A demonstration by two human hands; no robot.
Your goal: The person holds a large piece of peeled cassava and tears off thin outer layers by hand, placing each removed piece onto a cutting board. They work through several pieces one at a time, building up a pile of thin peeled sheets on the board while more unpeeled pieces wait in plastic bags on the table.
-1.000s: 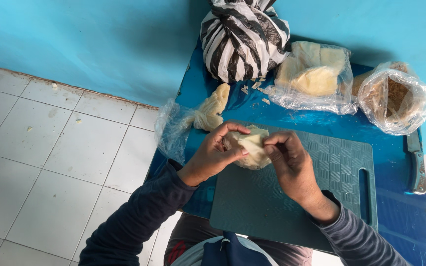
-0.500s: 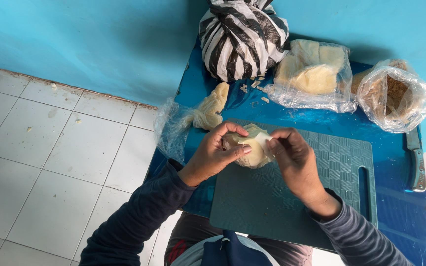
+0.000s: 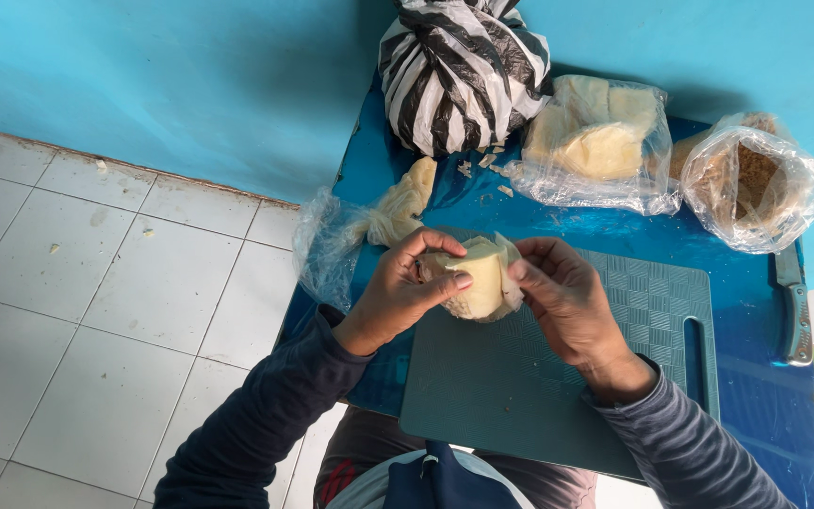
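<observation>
**Pale block, both hands on the wrap**

Pale yellowish block in thin clear plastic wrap (image 3: 479, 279) sits between both hands, held just above the far left part of the grey-green plastic cutting board (image 3: 539, 396). The left hand (image 3: 405, 287) cups it from the left, thumb lying across the near face and fingers curled over the top. The right hand (image 3: 565, 294) pinches a flap of the film at the block's right edge, finger and thumb closed on it.

To my eye the step in hand is peeling the film off. Doing it well looks like a matter of a steady, gentle left grip, since the block seems soft enough to dent, and of drawing the flap away low and slowly so that the thin film does not tear into strips. Keeping it over the board would let any crumbs drop there rather than on the glossy blue tabletop (image 3: 605, 236).

Left of the hands lies a crumpled clear bag with a pale scrap in it (image 3: 360, 231). At the far edge stand a black-and-white striped plastic bag (image 3: 459, 71), a clear bag of pale blocks (image 3: 595, 141) and a clear bag of brown stuff (image 3: 756, 179). A knife with a grey handle (image 3: 793, 311) lies at the right.
</observation>
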